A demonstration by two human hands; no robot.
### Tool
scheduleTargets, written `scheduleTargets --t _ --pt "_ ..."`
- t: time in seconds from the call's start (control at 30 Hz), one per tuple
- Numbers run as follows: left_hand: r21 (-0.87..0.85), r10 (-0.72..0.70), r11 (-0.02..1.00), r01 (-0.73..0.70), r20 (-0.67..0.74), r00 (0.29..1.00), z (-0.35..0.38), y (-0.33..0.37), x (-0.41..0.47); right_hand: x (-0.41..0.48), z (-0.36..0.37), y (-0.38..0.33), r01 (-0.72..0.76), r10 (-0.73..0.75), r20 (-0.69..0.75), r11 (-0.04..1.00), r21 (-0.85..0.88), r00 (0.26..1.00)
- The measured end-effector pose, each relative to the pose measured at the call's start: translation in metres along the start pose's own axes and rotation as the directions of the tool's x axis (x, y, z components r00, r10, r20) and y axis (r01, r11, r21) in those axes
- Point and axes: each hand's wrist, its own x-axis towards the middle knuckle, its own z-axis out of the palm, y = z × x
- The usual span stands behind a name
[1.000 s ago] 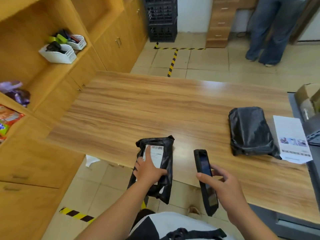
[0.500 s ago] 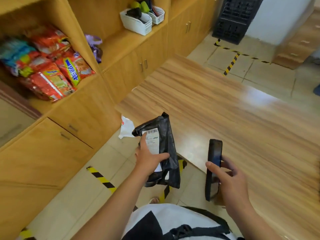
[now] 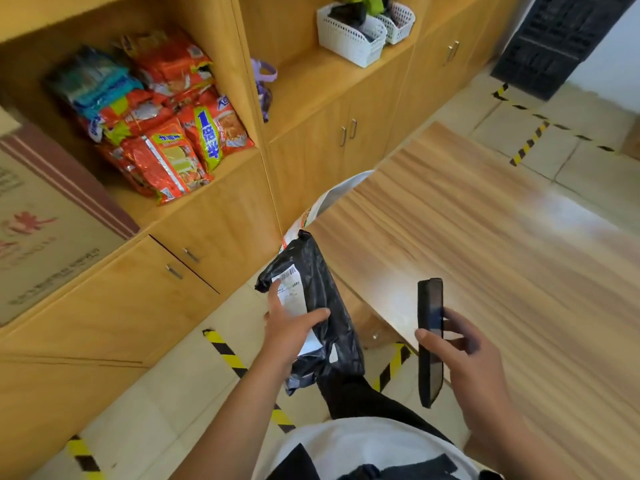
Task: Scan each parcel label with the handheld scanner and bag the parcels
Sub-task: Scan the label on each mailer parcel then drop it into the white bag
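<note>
Beyond the near-left corner of the wooden table (image 3: 485, 258), out over the tiled floor (image 3: 166, 403): holding the black poly-bag parcel (image 3: 320, 268) in the left hand (image 3: 289, 329). Thumb laid across the front, forefinger stretched up along the white shipping label (image 3: 294, 289), other fingers hidden behind the wrapping. Barcode end of the label uncovered and facing up.

Gripping the handheld scanner (image 3: 430, 306) in the right hand (image 3: 476, 362), thumb pressed on the near edge and fingers curled round the far side. Held upright and edge-on, off to the right of the parcel, well short of touching.

Against a second ago: parcel lifted away from the table edge and carried left, with the whole view swung toward the cabinets (image 3: 311, 150). Lost from sight: the second black parcel and the white box on the right of the table. Newly in sight: a white sack (image 3: 334, 199), wedged between the table corner and the cabinets, just past the parcel's top end.

Judging from that: probably finished with scanning this one, given a scanner pointed nowhere near the barcode. Looks like the bagging leg, bound for the sack. No telling the state of the sack's mouth from this angle. Leaves at least one more parcel to scan and bag.
</note>
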Motion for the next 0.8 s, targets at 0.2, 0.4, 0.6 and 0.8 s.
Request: scheduleTargets --t 0.2,0.4,0.6,0.8 --pt "0.046 0.004 0.999 -0.006 0.026 1.000 -0.027 0.069 0.088 0.099 0.060 -0.034 -0.016 0.015 0.012 0.994 0.111 1.000" --pt "0.102 -0.054 0.994 0.040 0.144 0.988 -0.028 0.151 0.180 0.168 0.097 -0.069 -0.037 0.040 -0.014 0.984 0.173 0.999" --pt "0.169 -0.115 0.983 0.067 0.295 0.949 0.000 0.204 0.245 0.197 0.096 -0.084 -0.067 0.084 -0.100 0.983 0.169 0.991" --pt "0.259 -0.265 0.954 0.149 0.503 0.822 0.035 0.231 0.308 0.205 0.090 -0.094 -0.095 0.168 -0.308 0.966 0.239 0.936"
